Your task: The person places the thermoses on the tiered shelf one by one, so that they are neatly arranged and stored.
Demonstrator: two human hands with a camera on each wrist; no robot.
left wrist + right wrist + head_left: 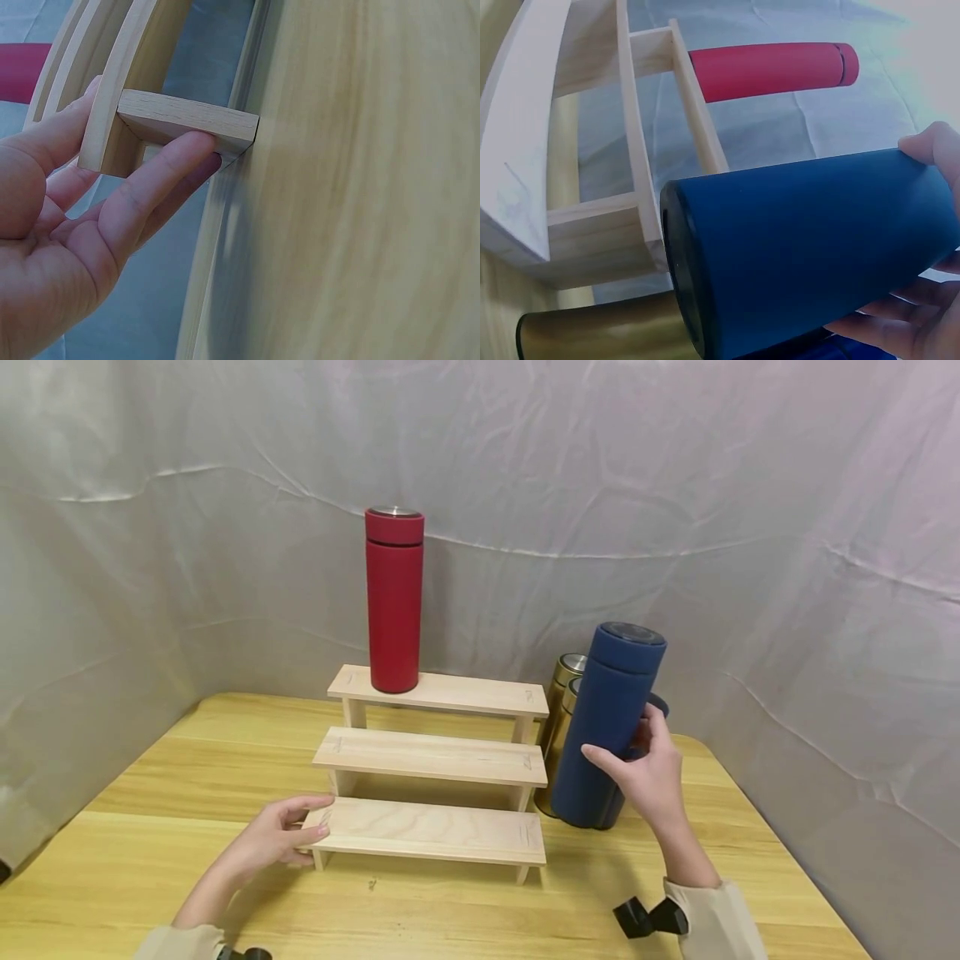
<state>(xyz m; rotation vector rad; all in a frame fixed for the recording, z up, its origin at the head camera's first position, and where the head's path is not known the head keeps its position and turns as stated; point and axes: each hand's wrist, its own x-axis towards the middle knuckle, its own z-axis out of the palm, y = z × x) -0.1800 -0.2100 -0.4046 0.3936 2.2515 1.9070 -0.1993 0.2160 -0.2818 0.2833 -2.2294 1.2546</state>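
Observation:
My right hand [651, 770] grips a blue thermos bottle [609, 727], thumb on the near side and fingers round the far side. The bottle tilts slightly to the right, and its dark base shows in the right wrist view. My left hand [273, 833] holds the left end of the lowest step of a three-tier wooden stand [431, 828]. In the left wrist view, its fingers [169, 169] touch the step's end leg. A red thermos bottle [395, 602] stands upright on the left part of the top step.
Gold thermos bottles [557, 689] stand on the table right of the stand, partly hidden behind the held bottle. Another blue bottle [660, 705] shows behind my right hand. Grey cloth [480, 452] hangs around the back and sides of the wooden table [150, 827].

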